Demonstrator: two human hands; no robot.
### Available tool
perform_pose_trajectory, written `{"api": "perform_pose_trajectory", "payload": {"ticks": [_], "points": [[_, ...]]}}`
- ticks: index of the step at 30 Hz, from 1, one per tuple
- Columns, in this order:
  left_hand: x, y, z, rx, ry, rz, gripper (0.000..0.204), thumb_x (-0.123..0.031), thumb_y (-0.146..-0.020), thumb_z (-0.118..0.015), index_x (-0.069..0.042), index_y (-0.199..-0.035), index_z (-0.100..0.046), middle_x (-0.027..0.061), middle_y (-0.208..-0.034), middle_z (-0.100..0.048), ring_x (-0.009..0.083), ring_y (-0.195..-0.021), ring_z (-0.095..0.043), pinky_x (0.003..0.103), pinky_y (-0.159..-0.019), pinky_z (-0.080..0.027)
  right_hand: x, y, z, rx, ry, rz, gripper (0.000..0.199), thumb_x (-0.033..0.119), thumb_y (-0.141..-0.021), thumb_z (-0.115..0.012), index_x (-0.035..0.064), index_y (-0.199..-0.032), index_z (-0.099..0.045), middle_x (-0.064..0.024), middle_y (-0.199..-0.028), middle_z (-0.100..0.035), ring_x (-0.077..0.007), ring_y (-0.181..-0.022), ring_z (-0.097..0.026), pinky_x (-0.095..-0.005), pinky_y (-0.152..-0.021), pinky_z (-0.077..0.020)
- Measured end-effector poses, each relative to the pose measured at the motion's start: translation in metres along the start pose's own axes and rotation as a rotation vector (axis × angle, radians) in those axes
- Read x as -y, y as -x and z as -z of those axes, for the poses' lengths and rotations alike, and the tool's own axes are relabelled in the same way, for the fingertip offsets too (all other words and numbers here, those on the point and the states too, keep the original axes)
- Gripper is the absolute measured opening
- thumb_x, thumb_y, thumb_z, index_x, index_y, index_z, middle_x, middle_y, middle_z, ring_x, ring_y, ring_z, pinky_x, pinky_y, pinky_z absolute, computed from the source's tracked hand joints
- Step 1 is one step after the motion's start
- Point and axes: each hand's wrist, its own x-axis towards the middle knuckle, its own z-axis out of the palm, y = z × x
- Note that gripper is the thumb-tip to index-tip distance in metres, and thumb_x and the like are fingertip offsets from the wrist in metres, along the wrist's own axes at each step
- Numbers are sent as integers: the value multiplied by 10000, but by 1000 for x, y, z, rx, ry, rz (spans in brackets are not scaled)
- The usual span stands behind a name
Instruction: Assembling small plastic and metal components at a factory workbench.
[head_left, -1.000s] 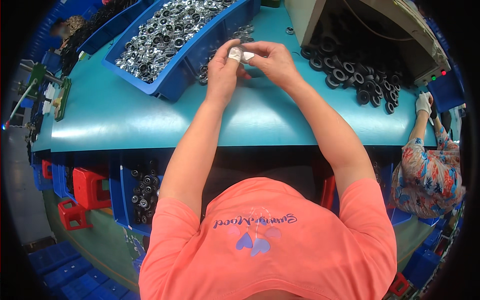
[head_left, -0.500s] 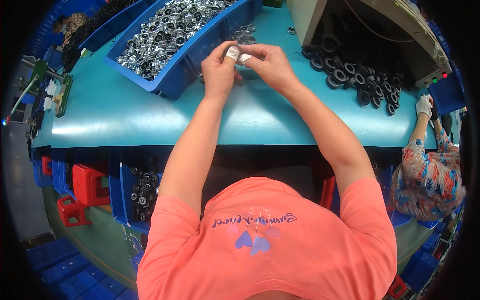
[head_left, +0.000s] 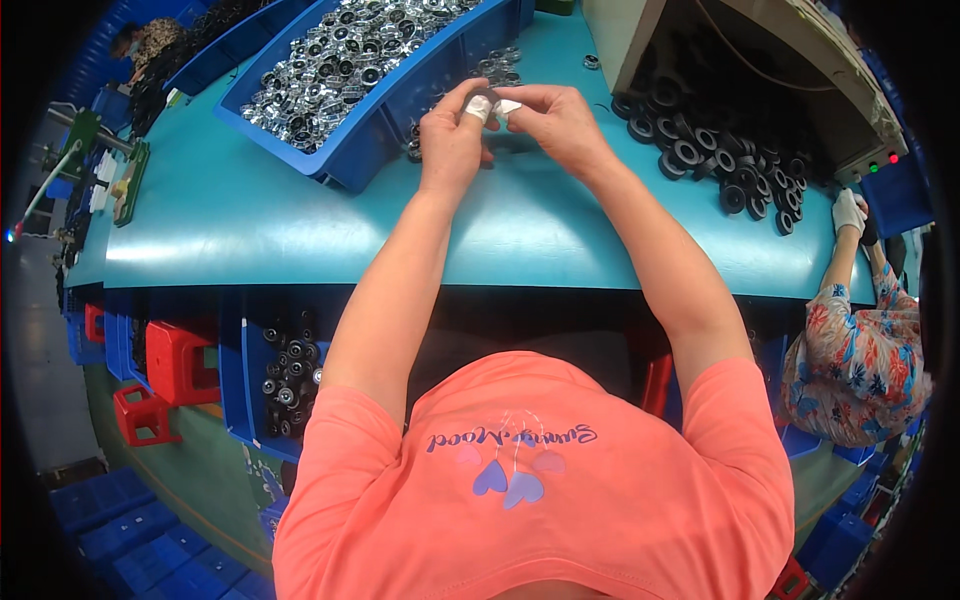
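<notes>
Above the turquoise table (head_left: pixel 330 225), my left hand (head_left: pixel 452 148) and my right hand (head_left: pixel 565 130) meet with closed fingers on a small dark ring (head_left: pixel 486 95). White wraps cover both thumb tips, which press toward the ring from the near side. My fingers hide much of it, so I cannot tell if another part sits inside. Left of my hands stands a blue bin (head_left: pixel 345 172) heaped with shiny clear-and-black wheel hubs (head_left: pixel 340 75). A few loose hubs (head_left: pixel 498 66) lie on the table just beyond my fingers.
Black rings (head_left: pixel 720 160) spill in a pile from a beige machine housing (head_left: pixel 622 45) at the right. A co-worker's gloved hand (head_left: pixel 848 212) is at the table's right end. A green clamp-like fixture (head_left: pixel 130 185) stands left. Below are a bin of wheels (head_left: pixel 290 370) and red stools (head_left: pixel 175 365).
Both hands have shifted slightly right in the picture, as has the bin, so the view itself has moved a little. The hold on the dark ring looks much the same.
</notes>
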Motion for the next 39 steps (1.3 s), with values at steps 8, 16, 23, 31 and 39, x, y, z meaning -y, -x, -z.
{"api": "perform_pose_trajectory", "payload": {"ticks": [8, 16, 23, 31, 39], "points": [[5, 3, -8, 81, -20, -95, 606, -5, -903, -685, -55, -1471, -479, 34, -1110, -685, 93, -895, -649, 237, -592, -536, -1, -5, 12, 81, -337, -160, 411, 162, -901, -696, -49, -1252, -664, -140, -1111, -712, -236, -993, -702, -332, -909, -546], [9, 6, -10, 62, -197, -221, 510, -15, -898, -676, -54, -1394, -565, 38, -1060, -693, 91, -848, -645, 235, -603, -544, -5, -5, 10, 63, -287, -144, 435, 141, -853, -744, -79, -1216, -648, -154, -1100, -695, -233, -982, -696, -333, -901, -555], [5, 7, -9, 84, -179, -151, 492, -39, -887, -704, -53, -1362, -578, 27, -1041, -694, 88, -849, -647, 231, -592, -536, -6, -6, 14, 88, -258, -150, 362, 156, -876, -709, -46, -1175, -680, -115, -1075, -703, -183, -909, -684, -312, -834, -559], [-11, 27, -11, -48, -164, -360, 448, -125, -815, -819, -37, -1188, -586, 36, -995, -680, 108, -859, -643, 243, -717, -529, 26, 1, 89, -221, 973, 56, 284, 346, -893, -686, 105, -1008, -782, -113, -872, -744, -288, -846, -711, -427, -768, -556], [-32, 201, 146, -360, -591, -218, 530, -180, -744, -863, -52, -1175, -582, 73, -996, -630, 187, -888, -633, 321, -793, -529, 35, 16, 114, -62, 1291, -244, 404, 195, -801, -742, 218, -1204, -737, -56, -1139, -734, -262, -1145, -638, -403, -960, -539]]}}
